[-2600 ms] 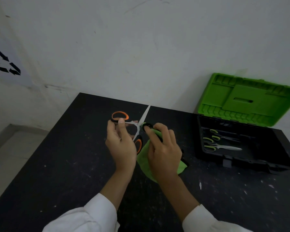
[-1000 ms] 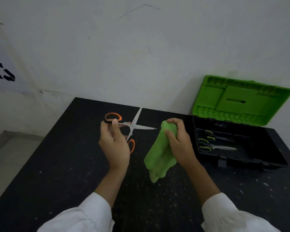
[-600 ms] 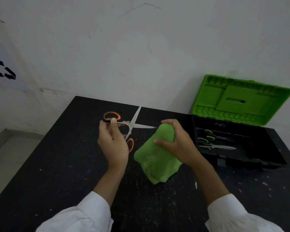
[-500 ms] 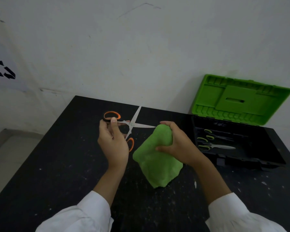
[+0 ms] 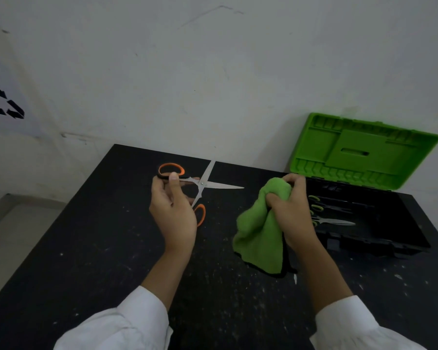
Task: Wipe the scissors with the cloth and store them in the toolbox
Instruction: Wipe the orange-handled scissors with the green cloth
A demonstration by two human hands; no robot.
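Observation:
My left hand (image 5: 172,213) holds the orange-handled scissors (image 5: 202,184) by the handles above the black table (image 5: 86,248), blades spread wide open. One blade points right, the other up towards the wall. My right hand (image 5: 292,210) grips the bunched green cloth (image 5: 258,233), which hangs down to the table, a short way right of the blade tip and not touching it. The toolbox (image 5: 379,238) stands open at the right, its green lid (image 5: 362,150) leaning against the wall.
Inside the toolbox lie several scissors with green handles (image 5: 331,219). The white wall runs close behind the table. The table's left edge drops to a pale floor (image 5: 10,223). White specks dot the tabletop.
My right hand has pulled the cloth away from the blade to the right and bunched it up. The left hand keeps the open scissors almost still.

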